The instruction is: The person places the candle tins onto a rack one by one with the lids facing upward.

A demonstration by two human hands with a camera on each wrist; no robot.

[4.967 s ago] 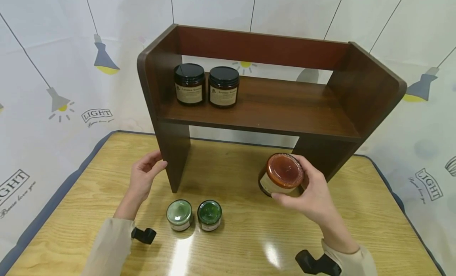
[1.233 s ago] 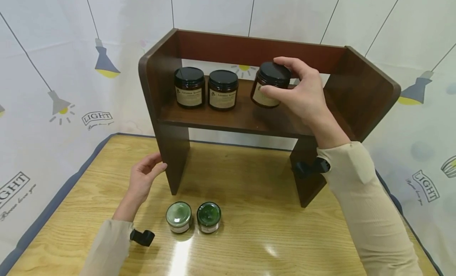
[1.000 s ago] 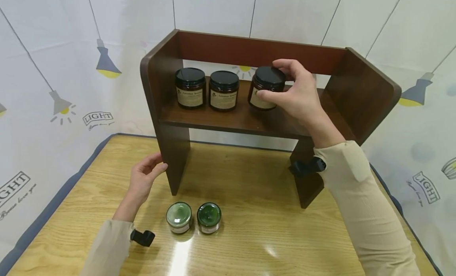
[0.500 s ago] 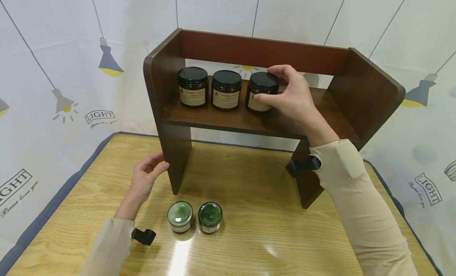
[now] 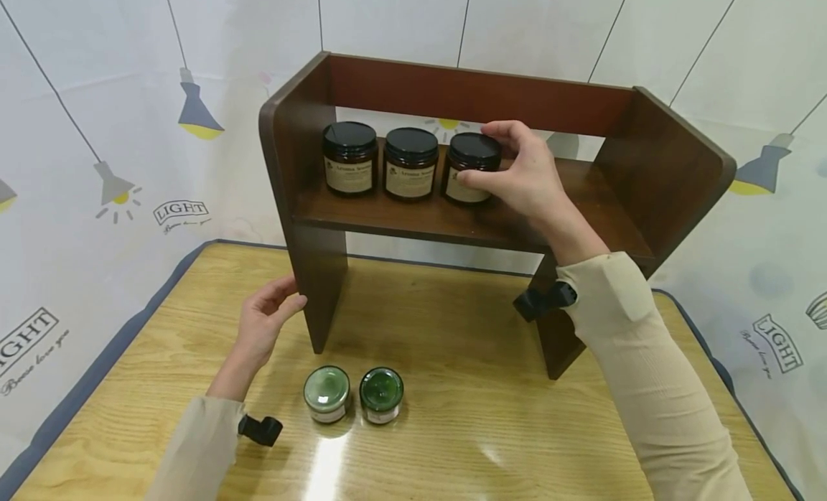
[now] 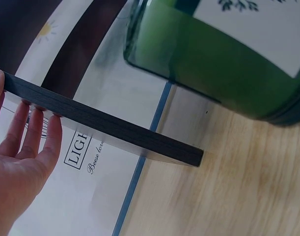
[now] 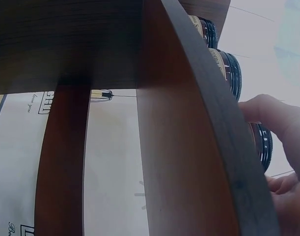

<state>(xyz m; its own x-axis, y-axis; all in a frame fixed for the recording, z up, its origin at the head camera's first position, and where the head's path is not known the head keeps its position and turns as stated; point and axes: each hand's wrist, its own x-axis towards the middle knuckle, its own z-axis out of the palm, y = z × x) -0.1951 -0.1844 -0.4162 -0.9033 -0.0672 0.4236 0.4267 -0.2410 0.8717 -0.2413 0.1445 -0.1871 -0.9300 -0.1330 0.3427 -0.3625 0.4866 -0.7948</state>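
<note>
With thumb and fingers round its lid and label, my right hand [image 5: 525, 176] grips a brown glass candle jar [image 5: 470, 192] with a black lid. The jar stands upright on the shelf board [image 5: 581, 221] of a dark wooden rack, right of two matching jars, the middle jar [image 5: 410, 179] and the left jar [image 5: 349, 175]. In the right wrist view, the board's edge partly hides the gripped jar [image 7: 263, 145]. My left hand [image 5: 263, 321] touches the rack's left side panel [image 5: 319, 293]; in the left wrist view its extended fingers [image 6: 29, 135] rest against the outer face.
Two green glass candle jars, a pale one [image 5: 326, 390] and a darker one [image 5: 381, 391], stand on the wooden table [image 5: 478, 429] in front of the rack. The rack's right side panel [image 5: 672, 156] rises right of my right hand. A printed white backdrop [image 5: 129, 171] surrounds the table.
My right hand has carried the brown candle jar from below up to the shelf, turned it lid up, and moved it left and down beside the other two. My left hand stays at the panel.
</note>
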